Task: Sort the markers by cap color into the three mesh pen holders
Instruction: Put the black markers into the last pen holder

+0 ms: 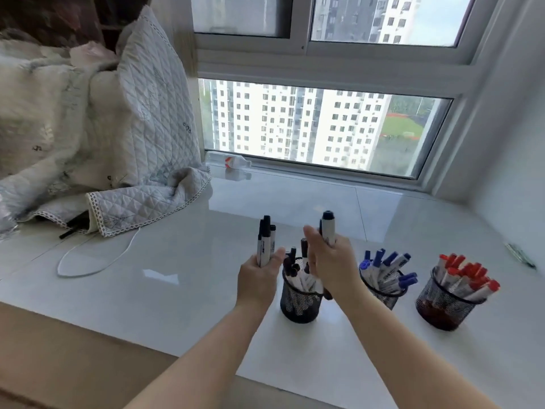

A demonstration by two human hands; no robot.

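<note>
Three black mesh pen holders stand in a row on the white sill. The left holder [298, 304] has several black-capped markers, the middle holder [383, 293] has blue-capped markers [392, 268], and the right holder [439, 308] has red-capped markers [466, 276]. My left hand [259, 278] grips a bunch of black-capped markers [265, 240] upright, just left of the left holder. Above that same holder, my right hand [327, 261] holds another black-capped marker [328, 228] upright.
A quilted blanket [118, 137] is piled at the left with a white cable [97, 261] trailing from under it. A clear plastic bottle [230, 162] lies by the window. A small dark object [520, 255] lies at the far right.
</note>
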